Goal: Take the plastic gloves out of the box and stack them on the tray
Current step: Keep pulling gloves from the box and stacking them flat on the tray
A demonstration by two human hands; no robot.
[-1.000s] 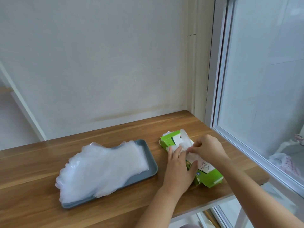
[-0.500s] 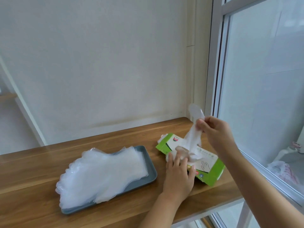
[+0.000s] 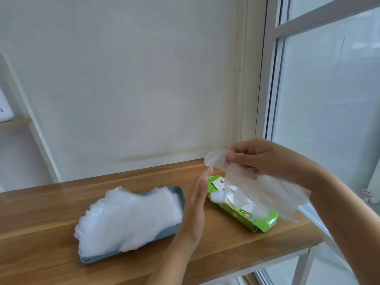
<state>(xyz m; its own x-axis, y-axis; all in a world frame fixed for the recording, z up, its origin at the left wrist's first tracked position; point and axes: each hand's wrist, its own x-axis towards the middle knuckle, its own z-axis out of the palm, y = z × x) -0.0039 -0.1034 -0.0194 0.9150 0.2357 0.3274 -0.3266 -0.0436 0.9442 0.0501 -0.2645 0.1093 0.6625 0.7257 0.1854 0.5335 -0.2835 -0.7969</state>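
My right hand [image 3: 261, 156] pinches a clear plastic glove [image 3: 265, 190] by its finger end, above the green and white glove box [image 3: 244, 212]. The glove hangs free over the box. More plastic sticks out of the box's top opening. My left hand [image 3: 195, 206] is raised edge-on between the box and the tray, fingers straight, holding nothing. To the left, a grey-blue tray [image 3: 181, 195] bears a stack of clear gloves [image 3: 127, 219] that overhangs its left end.
Everything sits on a wooden table [image 3: 41, 260] against a pale wall. A window frame [image 3: 267, 79] runs down the right side, close to the table's right edge. A wooden shelf [image 3: 14, 122] shows at the far left.
My right hand pulled the glove up and fully out of the box. My left hand came off the box and rose, fingers straight.
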